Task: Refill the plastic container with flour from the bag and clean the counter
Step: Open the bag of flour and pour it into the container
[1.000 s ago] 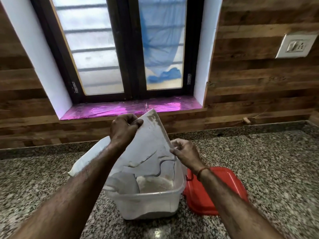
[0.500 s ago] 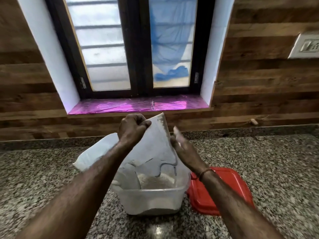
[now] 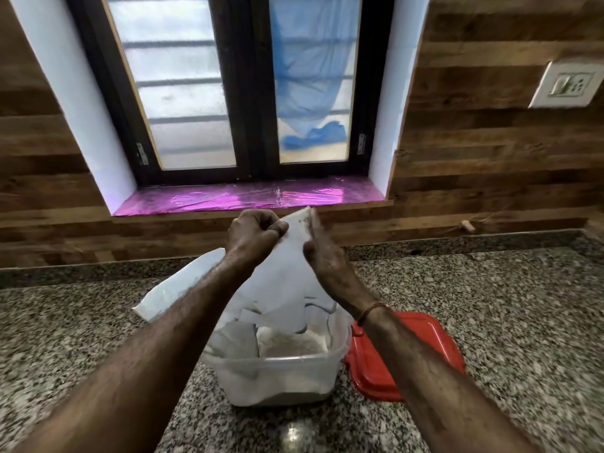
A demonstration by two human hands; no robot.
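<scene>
Red lid point(image 3: 438, 338) half behind the right forearm point(image 3: 421, 380) (near corner unseen), wall socket point(image 3: 568, 85) partly off-frame.

The bag point(image 3: 281, 289) hangs over the container point(image 3: 277, 374); the lid point(image 3: 369, 364) lies right.

White bag point(image 3: 284, 276) upended over clear floured container point(image 3: 281, 377)

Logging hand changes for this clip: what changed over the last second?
The right hand released the bag at its lower edge, opened, and moved up its side toward the top corner, fingers straight against it. The left hand still grips the bag's top over the container; the red lid stays beside it.
</scene>
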